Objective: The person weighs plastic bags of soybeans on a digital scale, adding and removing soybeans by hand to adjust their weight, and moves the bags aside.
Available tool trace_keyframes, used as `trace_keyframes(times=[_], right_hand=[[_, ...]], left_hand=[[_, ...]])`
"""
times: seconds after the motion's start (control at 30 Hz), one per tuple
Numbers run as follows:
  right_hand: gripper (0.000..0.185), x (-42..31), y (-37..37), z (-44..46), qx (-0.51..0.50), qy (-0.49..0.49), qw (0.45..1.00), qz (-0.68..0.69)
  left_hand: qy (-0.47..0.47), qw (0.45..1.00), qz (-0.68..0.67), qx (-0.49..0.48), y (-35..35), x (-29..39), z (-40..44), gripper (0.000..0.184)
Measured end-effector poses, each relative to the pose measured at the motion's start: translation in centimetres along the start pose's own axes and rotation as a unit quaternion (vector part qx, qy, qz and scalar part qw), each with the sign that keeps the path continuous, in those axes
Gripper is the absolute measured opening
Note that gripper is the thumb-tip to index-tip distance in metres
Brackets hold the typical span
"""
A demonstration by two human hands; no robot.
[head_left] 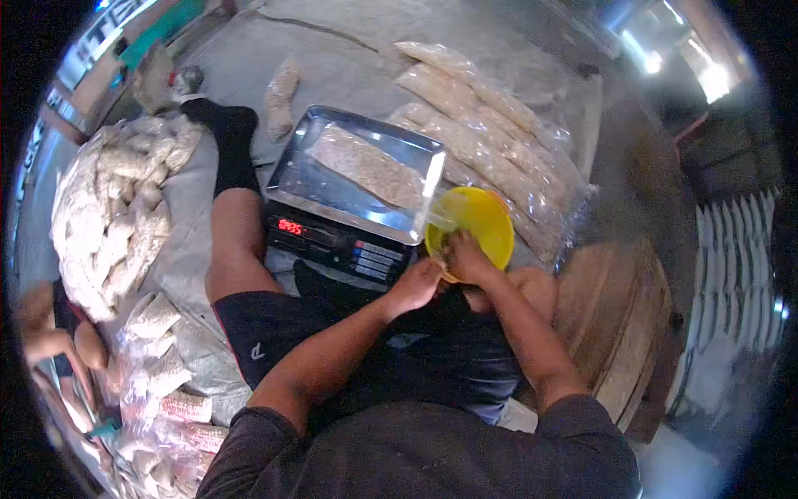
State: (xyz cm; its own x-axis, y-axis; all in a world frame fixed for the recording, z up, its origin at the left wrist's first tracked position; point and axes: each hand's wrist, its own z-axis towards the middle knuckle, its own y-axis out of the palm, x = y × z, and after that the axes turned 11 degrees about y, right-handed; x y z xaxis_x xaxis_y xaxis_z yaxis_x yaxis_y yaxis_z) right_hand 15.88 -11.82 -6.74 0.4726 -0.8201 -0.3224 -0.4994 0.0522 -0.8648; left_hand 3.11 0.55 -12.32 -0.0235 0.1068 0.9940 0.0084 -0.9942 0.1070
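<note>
fingers of the left hand are bent and drawn together at the near left rim of a yellow bowl, just right of the middle of the frame; whether they pinch the rim itself or something lying against it, i cannot tell. fingers of the right hand curl down inside the bowl, close beside the left ones. their tips are hidden, so i cannot tell whether they grasp anything. clear plastic shows at the bowl's left side, and the rest of what the bowl holds is too blurred to name.

left of the bowl, near the centre, is a digital scale with a shiny metal tray. one filled clear packet of pale, grainy stuff lies flat on the tray, slanting down to the right. red digits glow on the dark front panel, too smeared to read surely, with rows of keys at its right end.

in the upper right, beyond the bowl, long clear packs of pale contents lie side by side on a grey floor sheet. a single narrow packet lies above the scale's left corner. on the left side of the frame a big clear bag bulges with many small pale packets, and more packets, some with red markings, are heaped in the lower left. another person's arm shows at the left edge.
</note>
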Motion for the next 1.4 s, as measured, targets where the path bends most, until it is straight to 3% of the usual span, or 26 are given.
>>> trace_keyframes(times=[0.1, 0.13, 0.2, 0.33, 0.43, 0.53, 0.77, 0.87, 0.97, 1.07, 1.17, 1.33, 1.4], right_hand=[[0.033, -1.6, -2.0, -0.2, -0.149, -0.031, 0.987, 0.045], [0.035, -1.5, -2.2, -0.3, -0.199, -0.032, 0.978, 0.057], [0.035, -0.3, -1.7, -0.2, -0.176, -0.035, 0.976, 0.127], [0.035, 0.2, -1.4, -0.4, -0.183, 0.017, 0.956, 0.23], [0.032, -0.4, -1.7, -0.7, -0.178, 0.039, 0.947, 0.263], [0.032, 0.0, -1.0, 0.0, -0.138, 0.008, 0.968, 0.209], [0.028, 1.8, 2.7, 2.1, -0.133, 0.052, 0.93, 0.339], [0.025, 2.7, 3.4, 2.4, -0.141, 0.039, 0.887, 0.438], [0.02, 2.4, -0.9, 0.5, -0.134, 0.067, 0.855, 0.496], [0.019, 4.1, -1.7, 0.2, -0.094, 0.099, 0.755, 0.641], [0.018, 3.2, -4.4, -0.5, -0.071, 0.019, 0.705, 0.706], [0.018, 0.7, -5.1, 2.6, 0.025, -0.001, 0.872, 0.489], [0.018, -0.3, -5.6, 3.1, 0.028, -0.004, 0.894, 0.447]], left_hand=[[0.071, 0.995, 0.006, 0.067, 0.5, 0.8, -0.4, 0.043], [0.052, 0.997, -0.018, 0.062, 0.7, 0.1, -0.5, 0.046], [0.017, 0.997, -0.064, 0.047, 0.5, -0.5, -0.3, 0.052], [0.03, 0.996, -0.076, 0.037, 0.2, 0.7, -0.5, 0.047], [0.007, 0.995, -0.097, 0.035, 0.1, 0.6, -0.7, 0.05], [-0.011, 0.993, -0.111, 0.047, 0.5, 0.1, -0.5, 0.05], [-0.052, 0.995, -0.059, 0.055, -0.1, 1.7, -0.9, 0.044], [-0.051, 0.996, -0.035, 0.07, 0.3, 1.6, -1.0, 0.043], [0.004, 0.996, 0.014, 0.088, 0.9, 2.3, -1.6, 0.044], [0.006, 0.993, 0.038, 0.112, 1.6, 3.4, -1.8, 0.045], [0.022, 0.99, 0.095, 0.104, 1.7, 1.1, -1.7, 0.047], [0.032, 0.986, 0.143, 0.073, 1.8, 1.9, -1.4, 0.052], [0.005, 0.988, 0.145, 0.058, 1.4, 1.1, -1.3, 0.055]])
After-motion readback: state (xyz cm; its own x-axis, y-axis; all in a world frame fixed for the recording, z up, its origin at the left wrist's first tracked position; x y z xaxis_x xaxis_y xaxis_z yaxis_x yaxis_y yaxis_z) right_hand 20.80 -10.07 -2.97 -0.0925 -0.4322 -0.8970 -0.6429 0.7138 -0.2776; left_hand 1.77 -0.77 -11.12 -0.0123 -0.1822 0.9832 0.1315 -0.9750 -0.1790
